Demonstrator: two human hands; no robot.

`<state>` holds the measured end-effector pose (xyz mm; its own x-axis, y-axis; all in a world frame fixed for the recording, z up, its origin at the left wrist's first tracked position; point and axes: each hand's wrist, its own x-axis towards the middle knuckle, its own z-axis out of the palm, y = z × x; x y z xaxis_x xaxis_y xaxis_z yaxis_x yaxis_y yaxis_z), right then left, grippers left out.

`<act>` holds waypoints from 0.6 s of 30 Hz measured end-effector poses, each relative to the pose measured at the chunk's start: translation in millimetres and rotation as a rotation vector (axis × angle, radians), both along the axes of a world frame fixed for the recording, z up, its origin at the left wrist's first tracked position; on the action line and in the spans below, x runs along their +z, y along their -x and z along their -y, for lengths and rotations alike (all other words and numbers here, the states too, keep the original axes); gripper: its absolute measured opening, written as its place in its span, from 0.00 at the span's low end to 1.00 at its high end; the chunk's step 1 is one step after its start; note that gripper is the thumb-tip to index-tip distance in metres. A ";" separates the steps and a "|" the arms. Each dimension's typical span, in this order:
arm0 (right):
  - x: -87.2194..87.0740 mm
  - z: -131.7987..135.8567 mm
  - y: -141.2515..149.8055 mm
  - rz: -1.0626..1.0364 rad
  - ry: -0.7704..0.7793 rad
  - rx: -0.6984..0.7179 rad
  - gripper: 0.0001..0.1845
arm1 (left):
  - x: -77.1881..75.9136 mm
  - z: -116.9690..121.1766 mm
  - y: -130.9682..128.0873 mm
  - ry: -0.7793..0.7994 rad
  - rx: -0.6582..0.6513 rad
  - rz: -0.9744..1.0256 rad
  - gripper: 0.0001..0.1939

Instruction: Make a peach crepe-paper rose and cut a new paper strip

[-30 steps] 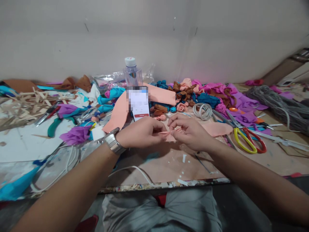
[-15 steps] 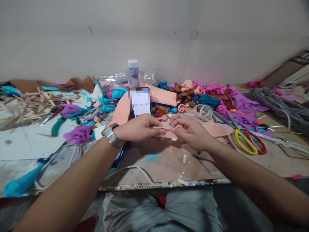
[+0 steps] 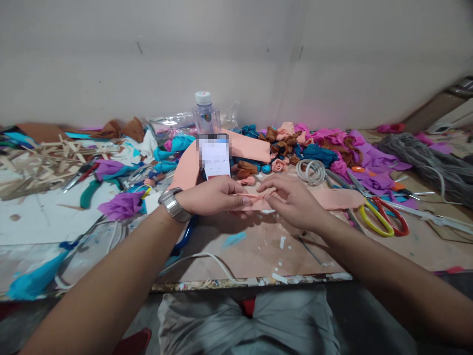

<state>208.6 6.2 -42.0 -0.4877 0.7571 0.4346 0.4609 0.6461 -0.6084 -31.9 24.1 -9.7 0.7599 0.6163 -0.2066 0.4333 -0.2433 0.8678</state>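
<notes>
Peach strip point(image 3: 342, 198) has its loose end slid a touch right, now up by the yellow-and-red scissors point(image 3: 380, 215); looks like it runs sideways through both hands, left hand point(image 3: 212, 196) pinching the gathered bit, right hand point(image 3: 293, 201) pinching too, nearer that end

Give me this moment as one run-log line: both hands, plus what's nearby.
left hand: pinches peach paper strip | right hand: pinches same strip | nearby: phone in front of clear bottle
</notes>
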 end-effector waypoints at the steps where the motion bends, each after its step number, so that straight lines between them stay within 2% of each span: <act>1: 0.0 0.2 0.3 0.011 -0.020 -0.002 0.09 | -0.7 0.6 -1.3 0.023 -0.006 0.006 0.20; 4: -0.2 1.3 1.9 0.048 -0.063 0.016 0.05 | -0.9 3.0 -5.1 0.045 -0.027 0.011 0.20; 12: -2.6 3.8 4.7 0.145 -0.021 -0.020 0.06 | 0.8 5.6 -7.9 -0.103 -0.012 -0.041 0.21; 18: -6.1 3.7 4.4 0.165 -0.044 -0.010 0.04 | -0.6 6.8 -9.9 -0.118 0.025 -0.086 0.22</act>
